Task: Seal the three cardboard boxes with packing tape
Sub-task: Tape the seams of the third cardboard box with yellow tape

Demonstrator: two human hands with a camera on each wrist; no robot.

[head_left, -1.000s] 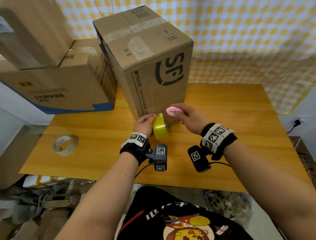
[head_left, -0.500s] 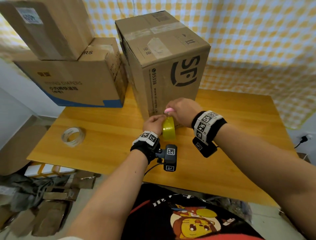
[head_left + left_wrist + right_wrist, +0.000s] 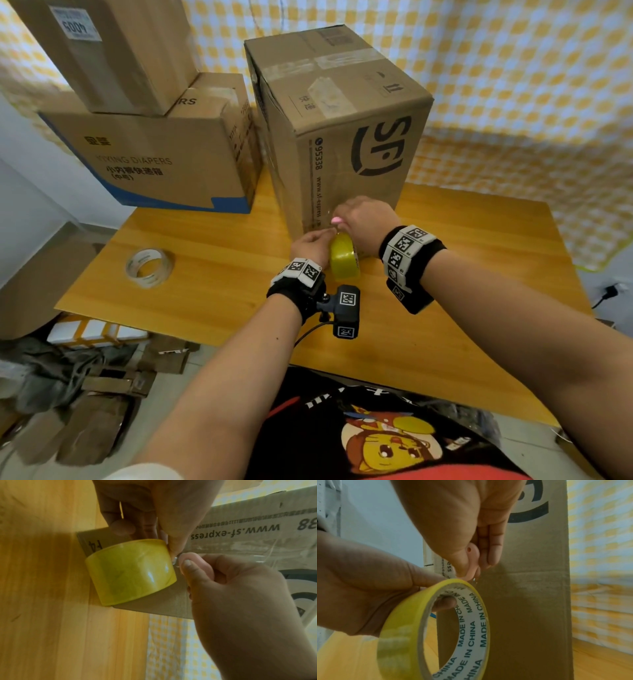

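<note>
Where box (image 3: pixel 342 137) meets table (image 3: pixel 205 246) — taped edge

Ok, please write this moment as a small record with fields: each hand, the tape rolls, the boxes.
left hand: grips the yellow tape roll, one finger inside its core
right hand: holds a small pink cutter at the roll's top edge
SF box: upright on the table, directly behind the roll
clear tape roll: flat on the table, untouched
other boxes: stacked at the left

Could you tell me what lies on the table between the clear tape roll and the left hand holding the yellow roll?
Nothing: in the head view only bare table separates the clear tape roll from the left hand gripping the yellow roll.
</note>
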